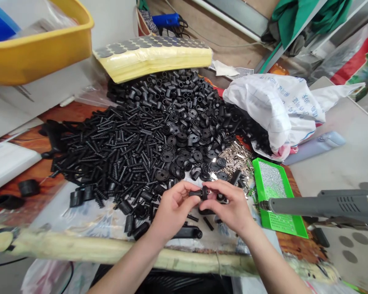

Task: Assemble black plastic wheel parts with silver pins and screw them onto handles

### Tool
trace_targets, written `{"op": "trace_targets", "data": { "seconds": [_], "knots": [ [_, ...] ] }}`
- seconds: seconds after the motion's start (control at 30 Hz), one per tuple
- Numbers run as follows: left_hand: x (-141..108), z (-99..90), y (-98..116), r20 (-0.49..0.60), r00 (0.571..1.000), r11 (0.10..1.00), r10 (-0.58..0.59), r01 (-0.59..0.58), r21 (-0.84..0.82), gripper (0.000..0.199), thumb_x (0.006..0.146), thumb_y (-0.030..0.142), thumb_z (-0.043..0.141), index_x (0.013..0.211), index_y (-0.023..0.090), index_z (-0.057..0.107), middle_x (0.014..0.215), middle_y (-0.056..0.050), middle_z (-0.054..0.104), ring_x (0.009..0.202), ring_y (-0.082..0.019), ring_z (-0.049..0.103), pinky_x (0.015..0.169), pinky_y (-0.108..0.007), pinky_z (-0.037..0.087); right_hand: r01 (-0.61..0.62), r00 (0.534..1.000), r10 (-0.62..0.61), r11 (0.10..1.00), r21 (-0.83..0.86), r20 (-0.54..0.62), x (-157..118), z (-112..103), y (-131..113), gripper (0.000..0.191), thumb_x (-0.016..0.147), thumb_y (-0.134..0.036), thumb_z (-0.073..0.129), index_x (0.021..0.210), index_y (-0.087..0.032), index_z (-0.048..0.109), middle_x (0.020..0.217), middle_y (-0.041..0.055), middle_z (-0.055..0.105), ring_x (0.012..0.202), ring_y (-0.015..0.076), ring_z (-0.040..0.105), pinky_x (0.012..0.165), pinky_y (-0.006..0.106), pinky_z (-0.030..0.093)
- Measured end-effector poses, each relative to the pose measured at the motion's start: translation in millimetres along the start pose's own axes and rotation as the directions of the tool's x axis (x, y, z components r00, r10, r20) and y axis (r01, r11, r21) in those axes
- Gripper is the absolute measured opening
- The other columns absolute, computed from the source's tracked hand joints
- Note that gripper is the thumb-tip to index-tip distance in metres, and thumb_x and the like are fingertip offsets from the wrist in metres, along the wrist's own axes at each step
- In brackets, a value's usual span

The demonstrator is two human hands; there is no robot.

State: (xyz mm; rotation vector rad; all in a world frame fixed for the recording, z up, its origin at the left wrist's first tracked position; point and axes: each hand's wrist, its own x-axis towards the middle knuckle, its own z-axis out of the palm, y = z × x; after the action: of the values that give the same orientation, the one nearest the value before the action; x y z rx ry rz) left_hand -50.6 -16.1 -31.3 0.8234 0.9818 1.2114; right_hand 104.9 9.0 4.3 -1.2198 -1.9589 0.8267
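Note:
My left hand pinches a short black plastic tube between thumb and fingers. Against the tube's right end, my right hand grips a round black plastic disc. The two parts meet end to end; how far one goes into the other is hidden. Just beyond my fingers lie loose black discs and a heap of black screw-shaped rods. Small shiny metal plates are piled past my right hand. Below my hands rests a black plastic arm-like piece.
At right, a power screwdriver reaches over a green tray of small silver parts. Behind the heap are black tubes, a yellow sheet stack and a white sack. A yellow bin stands upper left; a pale pole edges the table.

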Motion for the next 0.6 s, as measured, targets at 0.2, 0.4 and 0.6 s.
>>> {"op": "trace_targets", "data": {
  "seconds": [0.2, 0.4, 0.6],
  "knots": [
    [-0.3, -0.5, 2.6, 0.028, 1.000, 0.997, 0.013, -0.015, 0.079, 0.010, 0.073, 0.017, 0.060, 0.083, 0.016, 0.064, 0.077, -0.003, 0.070, 0.073, -0.017, 0.065, 0.067, -0.027, 0.049, -0.222, 0.975, 0.220, 0.964, 0.147, 0.034, -0.6, 1.7, 0.0, 0.031, 0.060, -0.035, 0.084, 0.084, -0.021, 0.070, 0.066, -0.0015, 0.066, 0.058, 0.0141, 0.062, 0.057, 0.027, 0.054],
    [1.0, -2.0, 3.0, 0.055, 0.998, 0.999, -0.004, 0.001, 0.049, 0.010, 0.073, 0.016, 0.060, 0.082, 0.017, 0.064, 0.073, -0.001, 0.068, 0.069, -0.015, 0.063, 0.063, -0.025, 0.048, 0.058, 0.997, -0.062, 0.995, 0.086, 0.045, 1.1, -6.1, -2.2, 0.026, 0.065, -0.029, 0.082, 0.089, -0.023, 0.072, 0.083, 0.0031, 0.072, 0.076, 0.0179, 0.066, 0.071, 0.032, 0.055],
    [-0.5, 1.8, -1.0, 0.020, 0.999, 0.997, 0.044, -0.045, 0.065, 0.008, 0.071, 0.014, 0.061, 0.078, 0.018, 0.061, 0.075, -0.001, 0.069, 0.072, -0.016, 0.065, 0.067, -0.025, 0.050, -0.277, 0.960, 0.267, 0.946, 0.165, 0.081, -2.4, -2.3, 1.1, 0.033, 0.058, -0.038, 0.084, 0.083, -0.021, 0.071, 0.062, -0.0027, 0.064, 0.054, 0.0132, 0.059, 0.054, 0.027, 0.052]
  ]
}}
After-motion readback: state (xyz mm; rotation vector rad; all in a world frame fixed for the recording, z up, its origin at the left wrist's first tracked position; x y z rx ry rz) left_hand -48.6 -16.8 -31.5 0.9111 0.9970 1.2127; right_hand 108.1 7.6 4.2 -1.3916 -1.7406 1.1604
